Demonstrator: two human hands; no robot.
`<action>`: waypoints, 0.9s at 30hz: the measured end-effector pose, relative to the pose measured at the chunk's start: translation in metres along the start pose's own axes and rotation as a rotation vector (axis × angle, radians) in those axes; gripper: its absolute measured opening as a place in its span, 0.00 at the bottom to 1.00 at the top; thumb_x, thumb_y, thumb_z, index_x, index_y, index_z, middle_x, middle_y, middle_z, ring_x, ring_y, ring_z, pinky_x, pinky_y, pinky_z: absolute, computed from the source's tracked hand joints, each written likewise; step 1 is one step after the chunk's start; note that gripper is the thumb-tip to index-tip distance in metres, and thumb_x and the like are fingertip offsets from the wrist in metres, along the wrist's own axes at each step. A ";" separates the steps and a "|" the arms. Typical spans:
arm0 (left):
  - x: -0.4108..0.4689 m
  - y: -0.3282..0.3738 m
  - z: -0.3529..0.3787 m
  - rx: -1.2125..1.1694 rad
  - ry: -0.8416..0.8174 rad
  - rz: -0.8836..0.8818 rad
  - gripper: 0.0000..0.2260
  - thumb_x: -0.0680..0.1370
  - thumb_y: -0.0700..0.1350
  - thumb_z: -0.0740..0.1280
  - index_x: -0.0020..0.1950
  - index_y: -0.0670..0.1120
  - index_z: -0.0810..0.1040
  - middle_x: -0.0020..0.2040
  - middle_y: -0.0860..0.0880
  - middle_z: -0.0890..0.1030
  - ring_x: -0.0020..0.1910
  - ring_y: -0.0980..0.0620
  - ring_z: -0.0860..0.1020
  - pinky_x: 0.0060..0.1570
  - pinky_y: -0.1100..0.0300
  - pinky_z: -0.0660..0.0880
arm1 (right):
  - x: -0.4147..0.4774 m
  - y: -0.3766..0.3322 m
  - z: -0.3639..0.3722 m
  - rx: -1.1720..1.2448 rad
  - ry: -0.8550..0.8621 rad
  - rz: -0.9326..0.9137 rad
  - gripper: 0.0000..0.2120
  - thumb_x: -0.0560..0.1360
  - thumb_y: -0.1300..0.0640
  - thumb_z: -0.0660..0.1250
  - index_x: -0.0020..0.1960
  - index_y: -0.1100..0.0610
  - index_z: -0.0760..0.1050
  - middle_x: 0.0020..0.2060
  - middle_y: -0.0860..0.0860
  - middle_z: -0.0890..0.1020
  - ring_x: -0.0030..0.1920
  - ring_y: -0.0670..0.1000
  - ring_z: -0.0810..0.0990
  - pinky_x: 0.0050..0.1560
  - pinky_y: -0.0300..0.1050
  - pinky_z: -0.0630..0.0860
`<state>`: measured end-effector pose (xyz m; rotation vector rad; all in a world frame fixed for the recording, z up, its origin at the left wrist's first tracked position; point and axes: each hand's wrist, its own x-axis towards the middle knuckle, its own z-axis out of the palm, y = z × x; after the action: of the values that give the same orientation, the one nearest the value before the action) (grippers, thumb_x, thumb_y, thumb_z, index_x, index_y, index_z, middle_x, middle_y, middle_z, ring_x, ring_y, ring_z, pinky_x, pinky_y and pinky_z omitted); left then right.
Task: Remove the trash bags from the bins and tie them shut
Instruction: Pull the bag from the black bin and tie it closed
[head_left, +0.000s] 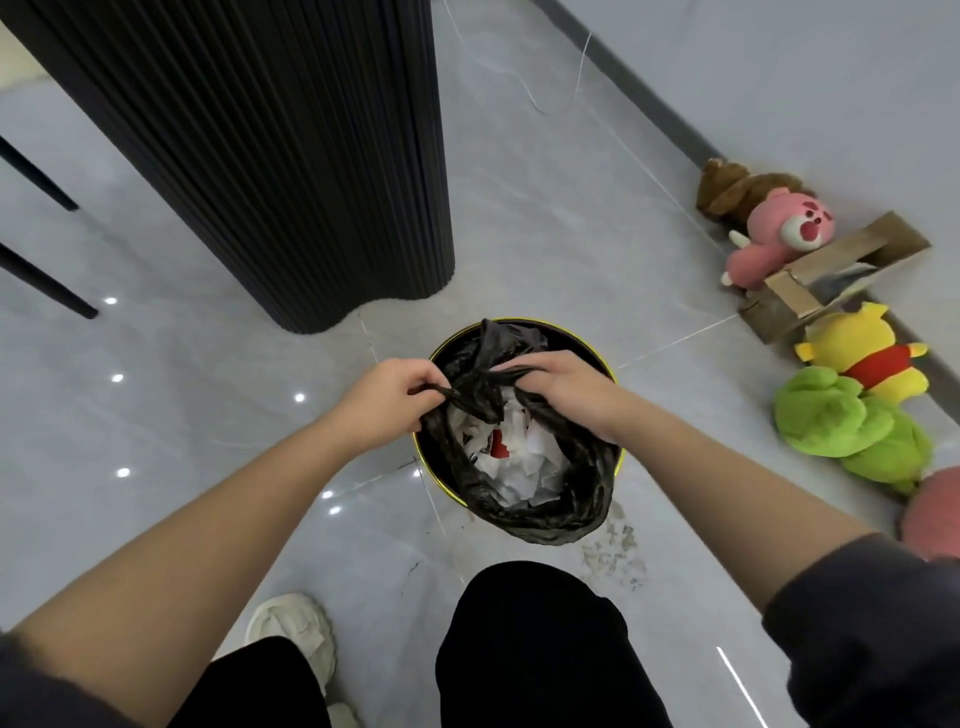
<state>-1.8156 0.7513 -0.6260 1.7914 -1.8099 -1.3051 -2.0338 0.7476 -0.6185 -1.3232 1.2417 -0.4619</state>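
Note:
A round black bin with a yellow rim (563, 332) stands on the floor in front of me. Inside it sits a black trash bag (582, 499), its mouth partly open, showing white paper scraps and a red piece. My left hand (389, 395) pinches a twisted strand of the bag's edge at the left. My right hand (563, 387) grips a gathered part of the bag's edge at the right. The two held strands cross between my hands above the bin. The bag's near side bulges over the bin's front rim.
A tall black ribbed column (291, 156) rises just behind the bin to the left. Plush toys, pink (774, 234), yellow (862, 353) and green (841, 421), lie with a cardboard box (810, 280) along the right wall. Two dark furniture legs (47, 280) stand far left. My knees and a pale shoe (296, 629) are below.

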 end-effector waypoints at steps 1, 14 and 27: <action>0.002 0.000 -0.001 -0.023 -0.001 0.002 0.05 0.77 0.38 0.65 0.45 0.45 0.80 0.34 0.49 0.79 0.27 0.56 0.75 0.31 0.65 0.75 | 0.008 0.003 0.009 -0.003 -0.017 -0.009 0.16 0.76 0.66 0.59 0.54 0.52 0.81 0.47 0.43 0.83 0.46 0.35 0.79 0.49 0.26 0.72; 0.039 -0.011 0.002 -0.202 0.097 -0.057 0.06 0.77 0.39 0.66 0.53 0.44 0.78 0.41 0.48 0.79 0.34 0.53 0.77 0.32 0.67 0.73 | 0.038 0.039 0.056 -0.021 0.104 0.039 0.14 0.76 0.59 0.68 0.33 0.62 0.72 0.30 0.50 0.73 0.31 0.44 0.70 0.34 0.38 0.66; 0.036 -0.056 0.020 -0.298 -0.152 -0.361 0.05 0.79 0.39 0.64 0.50 0.41 0.69 0.38 0.38 0.79 0.25 0.51 0.80 0.31 0.56 0.81 | 0.020 0.020 0.043 0.323 0.161 0.200 0.14 0.79 0.56 0.62 0.53 0.68 0.76 0.53 0.66 0.81 0.52 0.60 0.81 0.56 0.54 0.75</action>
<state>-1.8006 0.7363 -0.6927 1.9484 -1.3029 -1.7805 -1.9973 0.7564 -0.6535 -0.8935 1.3515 -0.6065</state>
